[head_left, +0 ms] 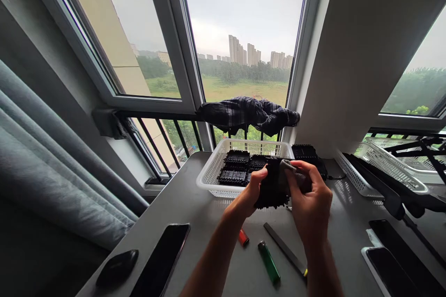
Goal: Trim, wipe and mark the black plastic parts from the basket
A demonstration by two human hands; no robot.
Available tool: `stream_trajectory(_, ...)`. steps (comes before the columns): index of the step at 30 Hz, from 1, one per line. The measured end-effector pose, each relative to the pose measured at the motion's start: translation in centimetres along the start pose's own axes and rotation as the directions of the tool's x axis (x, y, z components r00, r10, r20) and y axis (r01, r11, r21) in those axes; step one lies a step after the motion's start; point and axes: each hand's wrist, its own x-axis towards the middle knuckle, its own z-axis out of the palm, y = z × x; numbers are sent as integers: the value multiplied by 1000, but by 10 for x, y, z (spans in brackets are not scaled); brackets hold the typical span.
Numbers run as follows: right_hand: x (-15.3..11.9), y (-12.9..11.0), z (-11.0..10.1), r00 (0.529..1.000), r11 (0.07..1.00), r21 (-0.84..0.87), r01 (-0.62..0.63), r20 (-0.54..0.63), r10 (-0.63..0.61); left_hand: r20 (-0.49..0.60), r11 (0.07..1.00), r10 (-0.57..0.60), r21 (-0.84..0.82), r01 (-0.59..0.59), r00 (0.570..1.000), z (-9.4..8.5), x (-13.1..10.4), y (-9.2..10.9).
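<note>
Grey table, window side of the room: its top (200, 216) is running up to the far sill.
Black ridged plate (273, 192), one: being held upright in the air, at the near side of a white basket (268, 148) where similar pieces (233, 176) are lying.
Left hand (246, 198): gripping the plate's left edge, thumb lying along the top corner, the other fingers hiding behind; forearm slanting up from the near edge.
Right hand (313, 192): pinching a grey cloth (288, 166) between thumb and forefinger, pressing against the plate's upper right, wrist bending inward, forearm rising steeply.
Below the hands, near side: a red lighter (244, 237), a green lighter (269, 263) and a flat dark bar (284, 247) are lying between the forearms.
</note>
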Motion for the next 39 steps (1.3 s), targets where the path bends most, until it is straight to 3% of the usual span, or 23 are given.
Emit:
stream_trajectory(3, 0, 1, 0, 994, 993, -91, 69, -76, -76, 36, 998, 33, 61, -35, 999, 4, 0, -3)
stream_trajectory(7, -1, 2, 0, 989, 982, -126, 138, -37, -143, -4, 997, 46, 65, -46, 999, 6, -1, -6)
stream_trajectory(12, -5, 0, 8, 985, 995, -48, 90, 150, -82, -136, 995, 27, -96, -41, 990, 3, 2, -2)
stream_trajectory(15, -9, -2, 16, 947, 996, -59, 69, 319, -47, -211, 984, 30, -163, -66, 977, -1, 3, 6)
stream_trajectory(17, -12, -3, 19, 931, 995, -64, 71, 363, -43, -231, 977, 54, -187, -99, 971, -3, 2, 11)
stream_trajectory(24, -14, -6, 21, 984, 994, -24, 109, 146, -104, -221, 977, -22, -212, -26, 975, 0, -3, 14)
stream_trajectory(26, -14, -7, 19, 984, 994, -23, 110, 144, -106, -240, 974, -17, -222, -38, 971, 2, -3, 12)
stream_trajectory(33, -15, -9, 16, 901, 998, -37, 47, 434, -26, -271, 933, 78, -319, -167, 959, 8, -4, 17)
stream_trajectory(39, -10, -2, 12, 854, 993, -107, 57, 521, 7, -301, 941, 58, -300, -153, 952, 5, 2, 13)
